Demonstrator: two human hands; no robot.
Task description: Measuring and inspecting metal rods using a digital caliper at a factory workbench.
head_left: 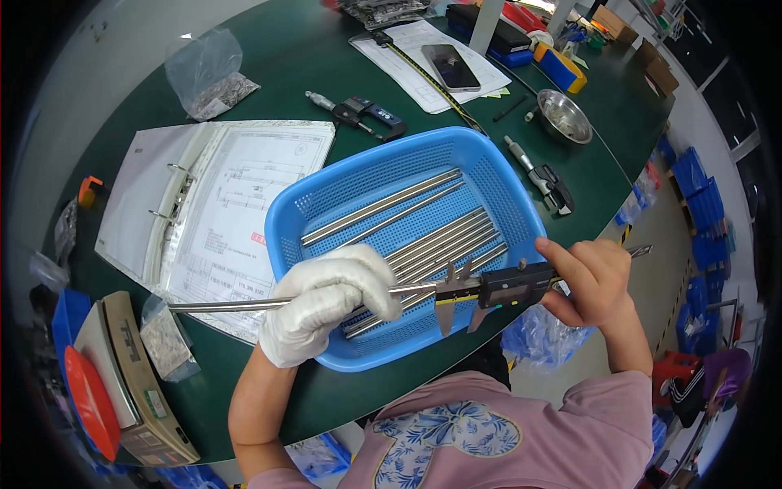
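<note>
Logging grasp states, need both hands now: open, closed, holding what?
Left hand: gloved, closed around a metal rod.
Right hand: bare, closed on a digital caliper.

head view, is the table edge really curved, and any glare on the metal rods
Head view: the fisheye bends the green table toward the rim, with black corners; the middle is sharp. Bright streaks of glare run along the metal rods in the blue basket; the white glove looks slightly washed out.

Green table [309,73]: blue basket [326,196] near, open binder [175,204] left, steel bowl [564,116] far right, phone [450,67] far.
</note>
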